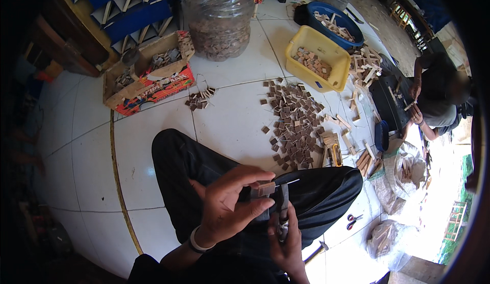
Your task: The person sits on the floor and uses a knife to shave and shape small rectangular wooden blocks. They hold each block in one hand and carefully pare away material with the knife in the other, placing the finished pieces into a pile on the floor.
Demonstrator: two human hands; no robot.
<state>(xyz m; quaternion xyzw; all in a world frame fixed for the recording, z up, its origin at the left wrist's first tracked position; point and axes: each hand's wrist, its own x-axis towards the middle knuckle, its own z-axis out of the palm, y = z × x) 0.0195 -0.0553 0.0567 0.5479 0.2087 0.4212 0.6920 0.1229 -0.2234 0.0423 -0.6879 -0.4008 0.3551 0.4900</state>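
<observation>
Strong daylight comes from the right, washing the near right of the floor (pixel 332 263) and the plastic bag (pixel 390 240) toward white. The far left sinks into shadow, with a small bluish glare on the left tiles. The left hand (pixel 223 205) reads clearly against dark trousers (pixel 326 194). A person's head (pixel 458 87) is blurred; the rim bends lines and blackens.

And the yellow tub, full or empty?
Neither, partly filled: small brown and tan pieces lie low in the yellow tub, with bare wall showing above them.
</observation>
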